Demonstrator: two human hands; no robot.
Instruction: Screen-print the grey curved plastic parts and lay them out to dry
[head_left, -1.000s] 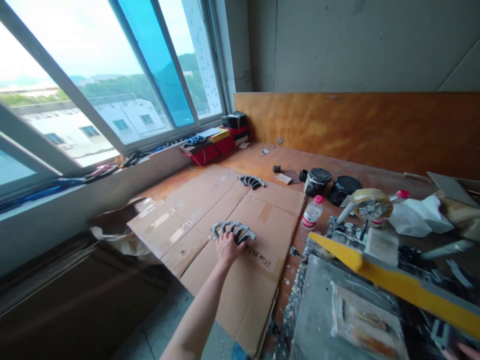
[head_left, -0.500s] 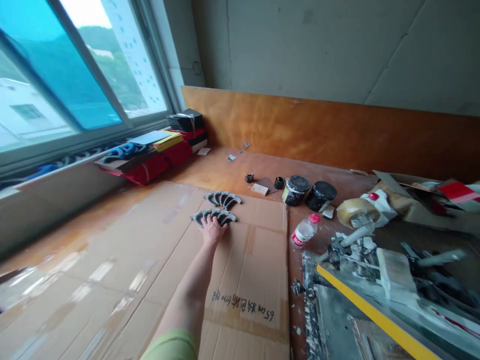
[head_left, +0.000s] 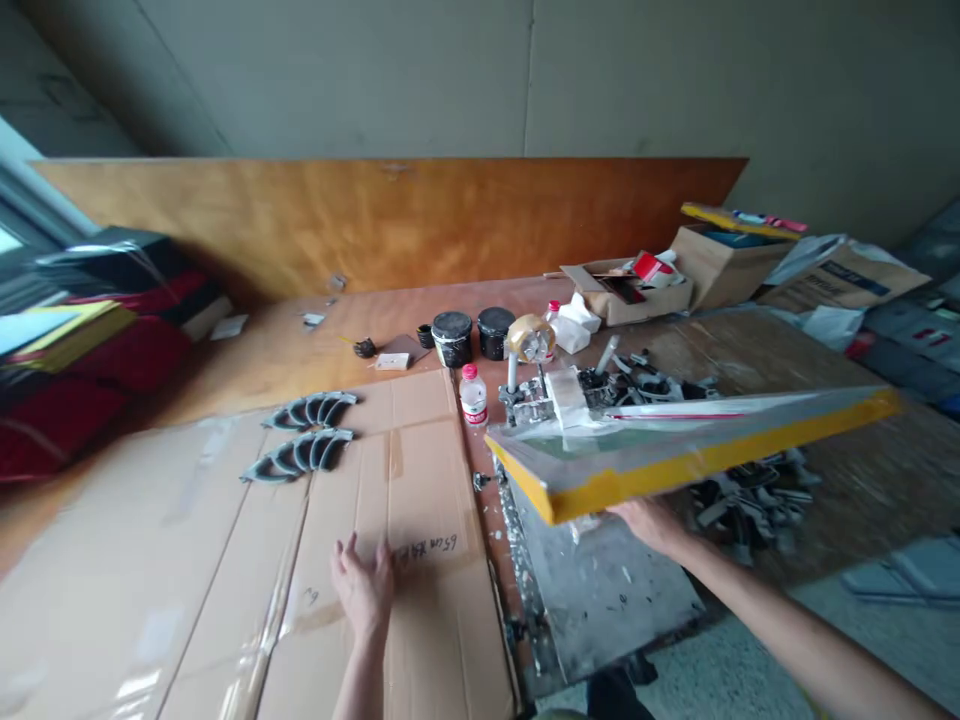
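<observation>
Head view, workbench. My left hand (head_left: 365,590) lies palm down on the cardboard (head_left: 187,560) that covers the left part of the bench, fingers spread and relaxed, gripping nothing; handwriting on the sheet sits just beyond the fingertips. My right hand (head_left: 651,520) reaches up to the near corner of the screen frame (head_left: 697,465), touching the underside of its yellow rail; the fingertips are hidden by the rail, so I cannot tell whether they close on it. The frame is tilted, its near end raised off the paint-stained base plate (head_left: 600,590) below it and its far end meeting a metal clamp (head_left: 529,400).

Farther along the cardboard, well apart from my left hand, lie two rows of curved grey pieces (head_left: 300,452), one row just behind the other. A small bottle (head_left: 472,395) with a red cap stands upright beside the clamp. Behind it stand two black jars (head_left: 452,338) side by side and a tape roll (head_left: 529,338). Open boxes (head_left: 622,290) sit at the far right.
</observation>
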